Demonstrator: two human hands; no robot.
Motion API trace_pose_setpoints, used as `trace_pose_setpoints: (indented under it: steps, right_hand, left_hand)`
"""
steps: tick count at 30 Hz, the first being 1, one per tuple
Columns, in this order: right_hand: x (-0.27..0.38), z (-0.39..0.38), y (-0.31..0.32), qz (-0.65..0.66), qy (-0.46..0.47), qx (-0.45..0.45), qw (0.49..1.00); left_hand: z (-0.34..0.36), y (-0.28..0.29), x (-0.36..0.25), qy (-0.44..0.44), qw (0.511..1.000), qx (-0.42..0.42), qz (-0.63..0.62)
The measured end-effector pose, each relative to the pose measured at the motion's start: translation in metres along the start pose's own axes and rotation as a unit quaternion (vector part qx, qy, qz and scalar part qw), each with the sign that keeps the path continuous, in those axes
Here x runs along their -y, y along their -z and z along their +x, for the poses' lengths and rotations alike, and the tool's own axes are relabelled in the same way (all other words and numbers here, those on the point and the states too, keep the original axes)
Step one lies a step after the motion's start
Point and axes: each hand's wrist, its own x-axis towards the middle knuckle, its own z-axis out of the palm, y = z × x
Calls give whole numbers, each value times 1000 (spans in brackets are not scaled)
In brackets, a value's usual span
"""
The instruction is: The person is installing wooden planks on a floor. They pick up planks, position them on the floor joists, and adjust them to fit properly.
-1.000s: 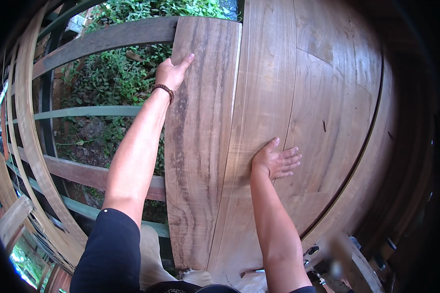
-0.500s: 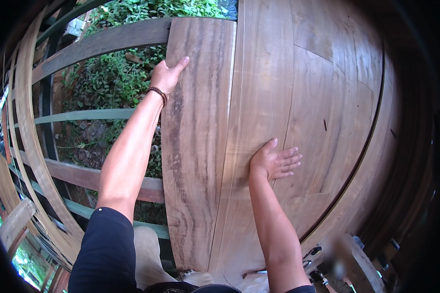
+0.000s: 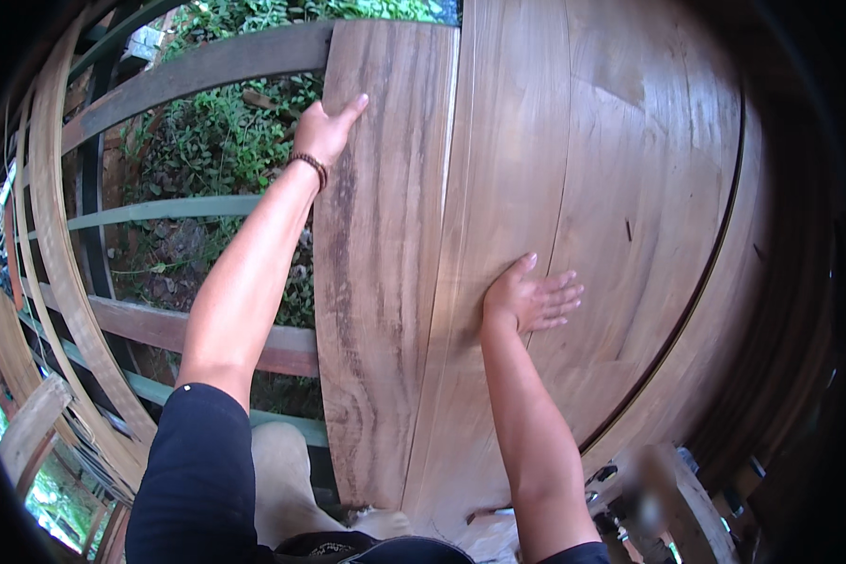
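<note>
Head view: the left hand (image 3: pixel 324 133) grasps the board (image 3: pixel 385 263) by the upper part of its left edge, thumb stretched out on the face and fingers hidden past the edge, so how tightly they curl cannot be told. The right hand (image 3: pixel 533 299) holds nothing; it rests spread, fingers apart, on the floor (image 3: pixel 630 310) to the right of the board. A bracelet (image 3: pixel 310 166) circles the left wrist. The board lies lengthwise beside the floor, across beams (image 3: pixel 216 70) that run out to its left. Plants (image 3: pixel 207 155) show between those beams, and a knee (image 3: pixel 280 461) is near the board's lower left edge.
</note>
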Motion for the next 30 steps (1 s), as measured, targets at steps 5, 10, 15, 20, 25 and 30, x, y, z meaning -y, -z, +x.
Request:
trace_pose_setpoints:
  steps: [5, 10, 15, 20, 25, 30]
  right_hand:
    - [4, 0, 2, 10, -5, 5, 1000]
    - [1, 4, 8, 23, -6, 12, 1000]
    - [2, 1, 3, 32, 3, -6, 999]
    - [1, -1, 7, 37, 7, 6, 999]
    - [2, -2, 4, 41, 19, -6, 999]
    - [-3, -2, 5, 9, 12, -1, 1000]
  left_hand:
    - [1, 4, -1, -2, 998, 31, -56]
    - [20, 4, -18, 4, 994, -8, 112]
    - [36, -6, -37, 12, 986, -86, 141]
    - [24, -11, -50, 2, 974, -142, 179]
    - [31, -6, -38, -2, 985, -120, 121]
    - [25, -14, -40, 8, 974, -129, 186]
